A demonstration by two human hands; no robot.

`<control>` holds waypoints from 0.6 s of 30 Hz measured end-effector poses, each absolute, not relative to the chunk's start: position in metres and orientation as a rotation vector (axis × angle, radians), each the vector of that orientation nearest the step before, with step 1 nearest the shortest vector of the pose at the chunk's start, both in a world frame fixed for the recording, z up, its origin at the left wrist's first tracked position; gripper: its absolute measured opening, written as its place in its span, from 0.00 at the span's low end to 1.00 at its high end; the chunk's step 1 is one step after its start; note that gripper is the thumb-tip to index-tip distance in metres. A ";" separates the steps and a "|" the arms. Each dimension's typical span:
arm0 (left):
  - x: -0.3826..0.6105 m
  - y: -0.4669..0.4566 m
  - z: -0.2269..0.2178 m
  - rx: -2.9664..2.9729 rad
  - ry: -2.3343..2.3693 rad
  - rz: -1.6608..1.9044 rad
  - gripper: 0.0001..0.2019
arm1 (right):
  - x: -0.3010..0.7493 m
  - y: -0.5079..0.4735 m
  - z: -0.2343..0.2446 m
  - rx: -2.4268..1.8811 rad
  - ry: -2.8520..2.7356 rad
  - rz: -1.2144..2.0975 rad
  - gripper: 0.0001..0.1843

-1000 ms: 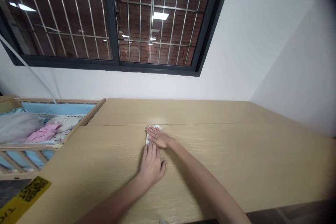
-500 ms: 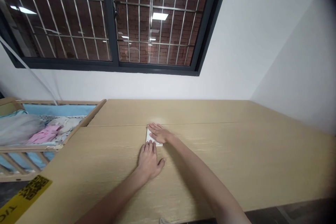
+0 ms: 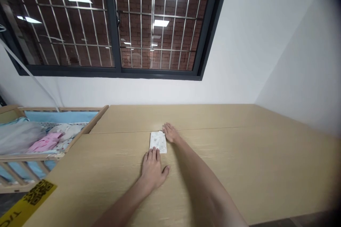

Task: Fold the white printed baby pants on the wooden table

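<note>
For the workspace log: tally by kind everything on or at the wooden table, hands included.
folded white cloth: 1
hands: 2 (left hand, fingertips at the cloth's near edge; right hand, beside its far right corner)
yellow QR label, at the near left corner: 1
Total: 4

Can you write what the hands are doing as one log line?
left hand: flat, fingertips on folded white cloth | right hand: flat beside cloth's far corner | surface: wooden table

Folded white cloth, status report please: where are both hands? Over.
Left hand open, flat, fingertips on near edge of folded white cloth. Right hand open at its far right corner. Cloth flat on wooden table. Crib off left, apart.
</note>
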State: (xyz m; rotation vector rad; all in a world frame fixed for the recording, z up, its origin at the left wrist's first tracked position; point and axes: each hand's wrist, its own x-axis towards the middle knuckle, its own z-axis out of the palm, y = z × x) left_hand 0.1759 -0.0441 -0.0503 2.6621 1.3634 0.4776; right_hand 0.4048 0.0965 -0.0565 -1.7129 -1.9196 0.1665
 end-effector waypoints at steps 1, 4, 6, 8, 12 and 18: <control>0.175 -0.043 -0.048 2.652 1.366 0.526 0.36 | 0.409 0.094 -0.057 -1.748 -1.846 0.173 0.30; 0.168 -0.031 -0.039 2.545 1.477 0.661 0.26 | 0.415 0.083 -0.056 -1.796 -1.622 0.209 0.29; 0.162 -0.015 -0.032 2.440 1.619 0.675 0.23 | 0.414 0.077 -0.053 -1.764 -1.527 0.246 0.28; 0.156 0.006 -0.027 2.343 1.746 0.637 0.22 | 0.409 0.073 -0.050 -1.702 -1.480 0.303 0.25; 0.155 0.042 -0.025 2.205 1.844 0.497 0.24 | 0.393 0.070 -0.043 -1.562 -1.488 0.470 0.18; 0.174 0.049 -0.024 2.209 1.688 0.432 0.20 | 0.367 0.060 -0.039 -1.513 -1.489 0.666 0.10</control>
